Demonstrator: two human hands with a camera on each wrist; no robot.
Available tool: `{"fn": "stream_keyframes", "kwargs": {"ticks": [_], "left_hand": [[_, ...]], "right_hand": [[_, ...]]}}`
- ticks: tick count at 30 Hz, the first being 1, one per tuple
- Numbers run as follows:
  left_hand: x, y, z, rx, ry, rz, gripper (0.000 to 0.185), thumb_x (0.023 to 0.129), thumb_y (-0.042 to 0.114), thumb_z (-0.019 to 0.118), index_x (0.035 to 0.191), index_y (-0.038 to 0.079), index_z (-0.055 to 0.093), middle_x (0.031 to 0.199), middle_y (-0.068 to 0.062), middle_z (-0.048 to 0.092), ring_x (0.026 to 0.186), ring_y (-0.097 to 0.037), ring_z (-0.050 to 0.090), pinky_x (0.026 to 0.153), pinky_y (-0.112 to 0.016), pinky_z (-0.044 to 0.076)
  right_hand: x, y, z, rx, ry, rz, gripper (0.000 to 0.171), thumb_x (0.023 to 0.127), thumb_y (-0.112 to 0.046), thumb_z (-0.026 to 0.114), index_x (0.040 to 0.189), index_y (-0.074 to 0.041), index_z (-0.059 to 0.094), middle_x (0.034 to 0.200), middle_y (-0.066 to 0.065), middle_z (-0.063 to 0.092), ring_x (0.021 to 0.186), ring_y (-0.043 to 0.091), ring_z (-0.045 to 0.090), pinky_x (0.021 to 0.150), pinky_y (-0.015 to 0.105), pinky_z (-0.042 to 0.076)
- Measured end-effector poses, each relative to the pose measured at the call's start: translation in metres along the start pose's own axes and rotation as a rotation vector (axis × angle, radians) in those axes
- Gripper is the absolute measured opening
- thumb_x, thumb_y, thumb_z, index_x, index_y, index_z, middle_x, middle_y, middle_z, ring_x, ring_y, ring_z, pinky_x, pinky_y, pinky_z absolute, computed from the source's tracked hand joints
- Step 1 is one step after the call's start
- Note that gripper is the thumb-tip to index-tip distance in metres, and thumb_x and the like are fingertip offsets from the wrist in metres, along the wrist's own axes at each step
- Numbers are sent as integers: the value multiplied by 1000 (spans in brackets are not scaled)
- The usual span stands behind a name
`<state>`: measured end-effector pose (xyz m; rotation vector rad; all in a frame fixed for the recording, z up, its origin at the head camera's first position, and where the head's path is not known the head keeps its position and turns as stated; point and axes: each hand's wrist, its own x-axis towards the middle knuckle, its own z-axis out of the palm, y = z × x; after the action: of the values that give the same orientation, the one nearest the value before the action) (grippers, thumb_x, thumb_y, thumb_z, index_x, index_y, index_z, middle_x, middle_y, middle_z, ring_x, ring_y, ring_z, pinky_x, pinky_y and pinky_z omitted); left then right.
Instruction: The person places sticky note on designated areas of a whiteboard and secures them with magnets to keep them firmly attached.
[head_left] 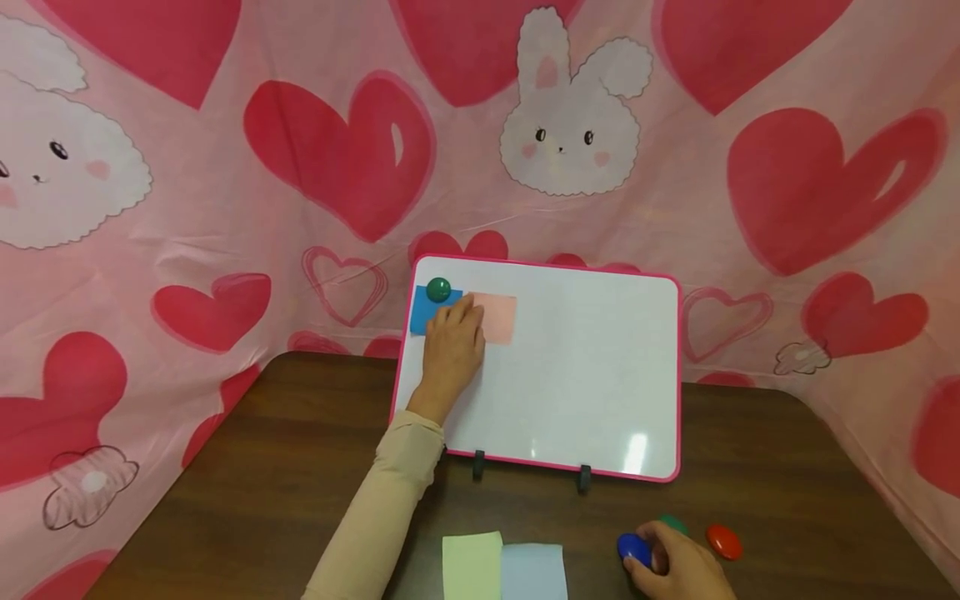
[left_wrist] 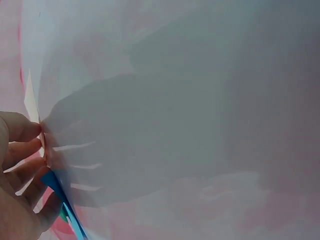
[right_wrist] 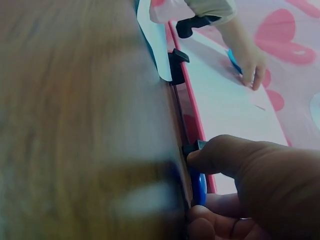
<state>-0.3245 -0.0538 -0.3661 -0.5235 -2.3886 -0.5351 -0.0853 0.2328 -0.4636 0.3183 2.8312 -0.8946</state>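
Pink paper note (head_left: 497, 317) lies flat against the whiteboard (head_left: 585, 375), pressed there by the straight fingers of the left hand (head_left: 452, 350), which cover its left edge and part of the blue note (head_left: 424, 313) beside it; a green magnet (head_left: 438, 289) sits just above those fingers. The left wrist view is washed out, showing only fingertips on the board and slivers of paper. Down on the tabletop (head_left: 262, 483), the right hand (head_left: 678, 567) curls its fingers around a blue magnet (head_left: 634, 548), mostly hidden in the blurred right wrist view. A second green magnet (head_left: 673, 523) is half hidden behind that hand; a red magnet (head_left: 723, 542) lies just right.
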Motion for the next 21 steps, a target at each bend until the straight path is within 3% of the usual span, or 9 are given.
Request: {"fn": "stream_keyframes", "kwargs": {"ticks": [13, 21], "left_hand": [[2, -2, -2, -32, -23, 1, 39, 97, 19, 68, 134, 8, 65, 146, -12, 52, 124, -32, 49, 98, -47, 43], [0, -2, -1, -58, -13, -14, 36, 97, 17, 68, 131, 8, 67, 146, -13, 52, 126, -33, 48, 99, -48, 42]], "right_hand": [[-6, -29, -10, 96, 85, -82, 41, 82, -26, 85, 114, -10, 66, 83, -2, 53, 78, 14, 51, 64, 25, 44], [0, -51, -13, 92, 213, -234, 40, 83, -25, 85, 115, -11, 67, 86, -5, 57, 80, 13, 52, 67, 25, 48]]}}
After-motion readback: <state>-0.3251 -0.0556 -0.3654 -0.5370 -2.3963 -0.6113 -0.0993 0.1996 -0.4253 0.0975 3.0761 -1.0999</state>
